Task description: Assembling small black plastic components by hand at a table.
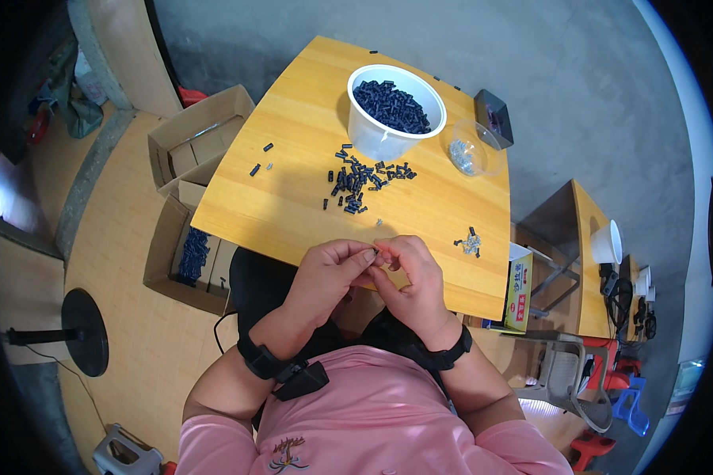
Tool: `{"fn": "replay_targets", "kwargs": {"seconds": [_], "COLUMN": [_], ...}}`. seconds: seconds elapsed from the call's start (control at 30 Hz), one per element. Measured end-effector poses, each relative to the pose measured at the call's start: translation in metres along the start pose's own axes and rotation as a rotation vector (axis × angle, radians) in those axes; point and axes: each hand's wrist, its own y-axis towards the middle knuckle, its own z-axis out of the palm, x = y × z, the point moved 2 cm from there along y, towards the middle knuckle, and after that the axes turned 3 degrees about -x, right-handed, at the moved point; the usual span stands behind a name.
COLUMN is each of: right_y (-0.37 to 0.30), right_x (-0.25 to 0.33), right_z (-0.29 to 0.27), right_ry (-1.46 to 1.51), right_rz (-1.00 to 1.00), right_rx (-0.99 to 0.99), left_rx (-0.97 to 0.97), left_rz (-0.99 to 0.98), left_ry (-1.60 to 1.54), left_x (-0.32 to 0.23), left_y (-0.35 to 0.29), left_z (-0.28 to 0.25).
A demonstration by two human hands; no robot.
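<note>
My left hand (325, 277) and my right hand (417, 283) meet over the near edge of the wooden table (293, 111). Both are closed, thumbs and fingers pinched together at the tips. A tiny dark bit shows between the fingertips, mostly hidden and too small to name. Beyond the hands lies a loose pile of small black cylindrical pieces (356, 180). A white bucket (366, 136) full of similar black pieces stands behind it. To the right of my right hand is a small heap of silvery screw-like parts (472, 245) with a few black pieces among them.
A clear plastic tub (489, 164) holding small silvery parts sits at the table's right, beside a black box (494, 119). Left on the floor are open cardboard boxes (165, 237), one with dark pieces inside. A side table (586, 269) and a chair (562, 372) stand at right.
</note>
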Motion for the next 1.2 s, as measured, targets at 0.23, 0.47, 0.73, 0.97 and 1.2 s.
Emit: {"fn": "replay_targets", "kwargs": {"seconds": [0.23, 0.47, 0.73, 0.97, 1.2], "right_y": [0.003, 0.027, 0.068, 0.073, 0.078], "right_x": [-0.003, -0.028, -0.079, -0.087, -0.077], "right_z": [0.003, -0.005, 0.017, 0.032, 0.024], "right_ry": [-0.045, 0.084, 0.08, 0.019, -0.168], "right_rz": [-0.042, 0.128, 0.259, 0.239, 0.102], "right_rx": [0.02, 0.243, 0.263, 0.281, 0.364], "left_rx": [0.018, -0.081, -0.113, -0.107, -0.099], "left_rz": [-0.037, -0.013, 0.007, -0.011, 0.007], "left_ry": [-0.138, -0.035, -0.084, -0.057, -0.024], "left_x": [0.008, 0.014, 0.012, 0.008, 0.01], "left_y": [0.003, 0.01, 0.013, 0.011, 0.013], "left_z": [-0.006, -0.022, -0.029, -0.034, -0.032]}}
